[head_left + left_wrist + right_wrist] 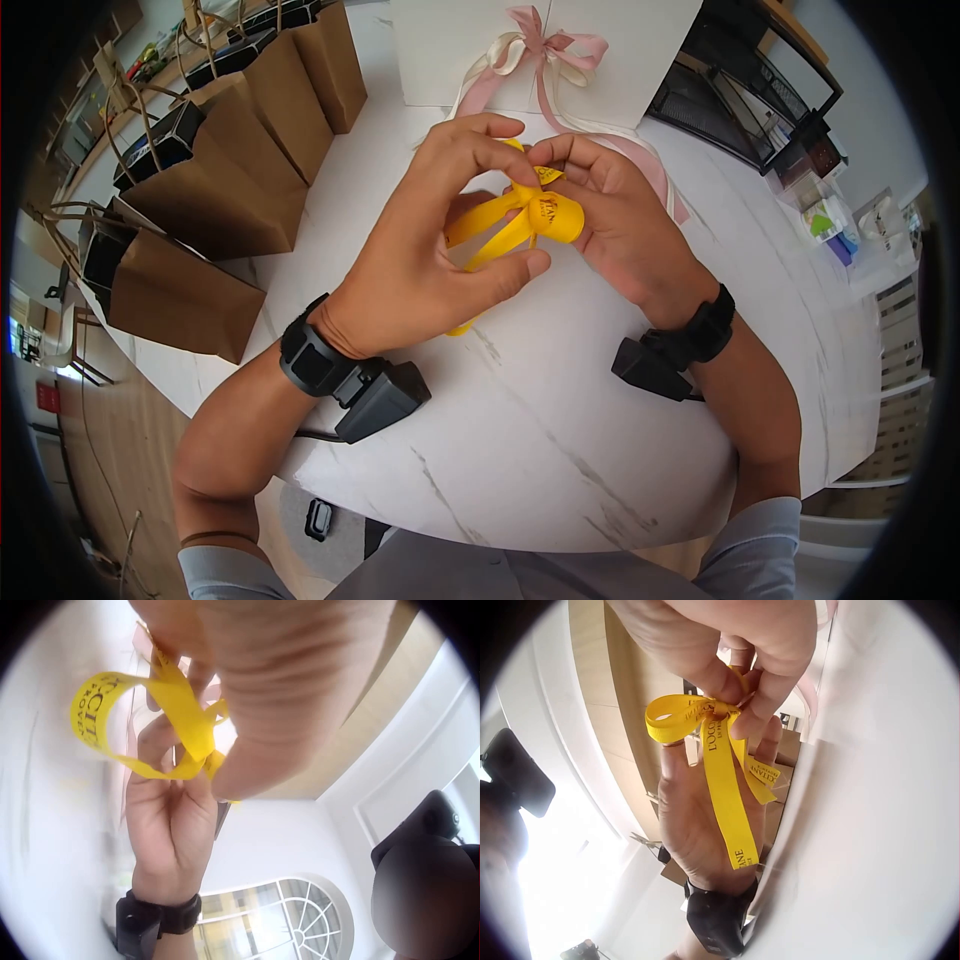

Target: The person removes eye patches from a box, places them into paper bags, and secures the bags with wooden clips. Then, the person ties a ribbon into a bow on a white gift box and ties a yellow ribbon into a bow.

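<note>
A yellow ribbon [560, 215] printed with dark lettering is tied in a bow, held up above the table between both hands. My left hand [400, 250] holds it from the left, index fingertip close at the knot and thumb stretched out below. From the right, my right hand [625, 215] pinches the ribbon near the knot with curled fingers. In the right wrist view, the ribbon tails [730, 802] hang in front of the left palm [694, 817], and a loop stands out by the left thumb. The left wrist view shows a wide ribbon loop [90, 716] beside the right hand [169, 825].
Several brown paper bags [215, 165] line the table's left side. At the back stands a white box [450, 50] with a pink and cream bow [545, 50]. A black mesh organizer [715, 100] and small packets [835, 225] are at the right on the marbled table [520, 440].
</note>
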Motion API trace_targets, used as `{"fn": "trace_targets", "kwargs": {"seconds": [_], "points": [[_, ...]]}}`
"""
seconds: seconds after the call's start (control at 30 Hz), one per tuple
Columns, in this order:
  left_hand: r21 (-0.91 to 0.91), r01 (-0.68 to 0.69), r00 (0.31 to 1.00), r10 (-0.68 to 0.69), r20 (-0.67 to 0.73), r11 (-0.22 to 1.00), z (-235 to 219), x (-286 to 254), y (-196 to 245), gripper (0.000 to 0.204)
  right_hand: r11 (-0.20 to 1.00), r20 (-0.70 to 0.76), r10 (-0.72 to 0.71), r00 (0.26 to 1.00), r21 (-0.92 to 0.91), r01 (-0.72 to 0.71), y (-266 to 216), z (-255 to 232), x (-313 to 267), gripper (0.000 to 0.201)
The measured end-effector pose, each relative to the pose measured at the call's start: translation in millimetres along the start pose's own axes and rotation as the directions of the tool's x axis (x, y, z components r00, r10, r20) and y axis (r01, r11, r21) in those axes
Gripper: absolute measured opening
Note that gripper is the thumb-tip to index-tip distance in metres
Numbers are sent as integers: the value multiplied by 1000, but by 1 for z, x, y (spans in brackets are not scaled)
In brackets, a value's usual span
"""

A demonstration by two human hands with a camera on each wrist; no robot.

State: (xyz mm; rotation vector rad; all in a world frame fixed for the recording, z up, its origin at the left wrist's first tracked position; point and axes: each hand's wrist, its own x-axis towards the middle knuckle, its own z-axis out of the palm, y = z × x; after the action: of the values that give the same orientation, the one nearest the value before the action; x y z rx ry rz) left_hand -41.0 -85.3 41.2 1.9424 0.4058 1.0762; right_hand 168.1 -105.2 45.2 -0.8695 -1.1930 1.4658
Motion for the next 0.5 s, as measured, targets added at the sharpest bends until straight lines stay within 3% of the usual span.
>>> {"fn": "trace_targets", "kwargs": {"seconds": [0.13,0.2,0.3,0.37,0.5], "points": [[187,55,998,-51,-27,981,-3,-2,-5,36,1000,58,7,998,-16,-6,2,3,0,20],[73,162,980,-152,-125,984,-2,-2,-7,32,1000,58,-3,998,-8,4,2,4,0,19],[17,162,980,-159,-122,987,-5,1,-5,30,997,29,-23,999,-71,25,2,3,1,19],[-18,152,981,-153,-120,988,-4,0,-4,28,971,59,-67,996,-226,79,3,2,1,22],[-46,171,977,-175,-124,984,-3,-2,-7,25,957,100,-20,995,-285,48,0,6,0,25]]}}
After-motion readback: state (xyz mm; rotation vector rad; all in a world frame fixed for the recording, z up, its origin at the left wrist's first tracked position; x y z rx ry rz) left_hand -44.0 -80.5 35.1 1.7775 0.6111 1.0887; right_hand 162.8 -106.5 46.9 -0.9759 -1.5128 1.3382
